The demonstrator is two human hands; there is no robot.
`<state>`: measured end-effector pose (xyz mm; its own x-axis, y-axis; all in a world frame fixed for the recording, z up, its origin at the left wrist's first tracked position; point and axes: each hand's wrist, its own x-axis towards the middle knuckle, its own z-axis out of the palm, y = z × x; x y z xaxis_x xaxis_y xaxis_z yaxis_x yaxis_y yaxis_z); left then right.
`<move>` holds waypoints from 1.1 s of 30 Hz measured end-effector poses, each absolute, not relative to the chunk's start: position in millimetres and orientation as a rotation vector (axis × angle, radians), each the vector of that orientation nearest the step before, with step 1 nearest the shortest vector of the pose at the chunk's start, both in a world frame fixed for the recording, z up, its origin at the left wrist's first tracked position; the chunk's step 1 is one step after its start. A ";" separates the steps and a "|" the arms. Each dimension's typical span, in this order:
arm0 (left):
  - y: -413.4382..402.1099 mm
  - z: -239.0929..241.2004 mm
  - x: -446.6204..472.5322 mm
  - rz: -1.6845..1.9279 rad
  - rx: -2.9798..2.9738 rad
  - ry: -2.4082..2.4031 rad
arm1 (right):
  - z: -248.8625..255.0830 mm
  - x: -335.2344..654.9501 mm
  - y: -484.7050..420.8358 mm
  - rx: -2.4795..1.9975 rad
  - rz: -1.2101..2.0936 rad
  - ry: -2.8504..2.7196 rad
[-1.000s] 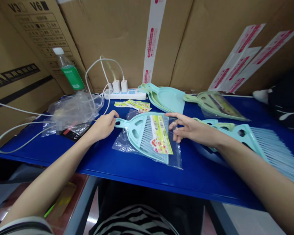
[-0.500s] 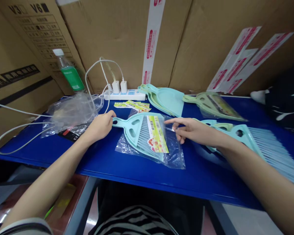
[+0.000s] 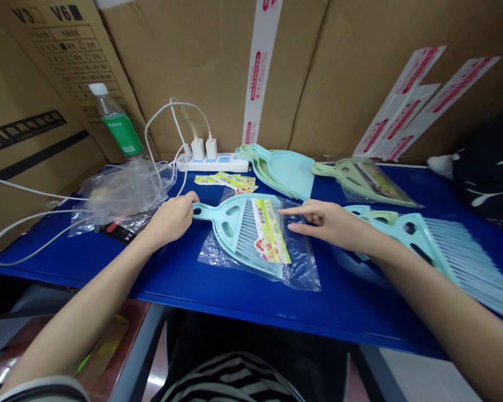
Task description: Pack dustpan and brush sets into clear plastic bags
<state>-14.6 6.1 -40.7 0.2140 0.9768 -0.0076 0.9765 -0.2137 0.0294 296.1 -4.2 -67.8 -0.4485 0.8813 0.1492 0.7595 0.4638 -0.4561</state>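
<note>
- Currently, a blue dustpan set (image 3: 245, 230), mid-frame, is being pinched by its handle (image 3: 209, 211) in the left grip (image 3: 174, 218), presumably being steadied on the tabletop (image 3: 171, 273).
- The right grip (image 3: 324, 222) is being held spread just beside the yellow-green card (image 3: 270, 231).
- Chinese print is being shown there, too blurred for reading; "V3" and "V6" are being displayed on the upper-left carton (image 3: 46, 97).
</note>
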 end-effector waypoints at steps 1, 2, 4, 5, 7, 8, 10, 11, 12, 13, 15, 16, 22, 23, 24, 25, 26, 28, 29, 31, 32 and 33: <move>5.9 -40.7 -14.5 0.018 2.422 1.954 | -68.1 296.3 -4.3 -1.376 0.467 -2.355; 5.8 -40.6 -14.2 0.018 2.420 1.955 | -68.2 296.4 -4.6 -1.365 0.461 -2.354; 5.5 -40.2 -13.4 0.020 2.421 1.958 | -68.4 295.5 -6.0 -1.346 0.406 -2.348; 5.5 -40.0 -13.0 0.019 2.420 1.961 | -68.4 294.3 -7.1 -1.341 0.369 -2.350; 5.4 -39.9 -12.1 0.007 2.415 1.969 | -68.3 290.3 -10.0 -1.335 0.293 -2.368; 5.4 -39.9 -11.9 0.001 2.414 1.972 | -68.3 287.6 -11.6 -1.335 0.248 -2.376; 5.6 -40.3 -11.8 -0.004 2.419 1.970 | -68.5 281.9 -14.7 -1.343 0.146 -2.381; 5.7 -40.6 -11.8 -0.003 2.425 1.965 | -68.7 279.2 -16.0 -1.348 0.096 -2.383; 5.7 -40.7 -11.9 -0.001 2.431 1.960 | -68.9 276.7 -17.2 -1.352 0.057 -2.389; 5.7 -40.8 -11.9 -0.001 2.436 1.958 | -69.3 274.6 -18.1 -1.355 0.030 -2.402; 5.4 -40.7 -11.5 -0.011 2.440 1.967 | -70.3 271.1 -19.8 -1.359 -0.003 -2.430; 5.0 -40.4 -11.0 -0.019 2.441 1.976 | -71.0 269.6 -20.6 -1.365 -0.019 -2.436; 3.0 -37.9 -7.5 -0.073 2.435 1.995 | -76.6 259.8 -24.8 -1.393 -0.173 -2.350; 3.0 -37.7 -7.3 -0.082 2.433 1.993 | -77.3 258.5 -25.2 -1.386 -0.202 -2.335; 3.2 -37.6 -7.1 -0.088 2.433 1.992 | -77.8 257.6 -25.3 -1.376 -0.227 -2.321; 3.4 -37.7 -7.0 -0.090 2.436 1.990 | -77.9 257.1 -25.4 -1.364 -0.244 -2.311; 3.6 -37.8 -7.0 -0.091 2.439 1.990 | -77.9 257.1 -25.2 -1.349 -0.251 -2.308; 3.8 -38.3 -7.0 -0.095 2.442 1.995 | -77.4 258.2 -24.9 -1.322 -0.229 -2.319; 3.9 -38.5 -7.0 -0.095 2.445 1.996 | -77.1 259.0 -24.7 -1.315 -0.207 -2.330; 3.9 -39.0 -7.2 -0.090 2.453 1.992 | -77.0 260.1 -24.7 -1.324 -0.172 -2.349; 3.9 -39.2 -7.4 -0.084 2.456 1.990 | -77.1 260.1 -24.7 -1.339 -0.163 -2.357; 4.0 -39.4 -7.6 -0.074 2.460 1.987 | -77.4 259.8 -24.8 -1.356 -0.159 -2.362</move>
<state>-7.6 4.0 -39.4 0.2098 0.9775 -0.0228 0.9765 -0.2107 -0.0463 259.8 -24.8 -77.4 -0.4428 0.8010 0.4030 0.8478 0.5203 -0.1027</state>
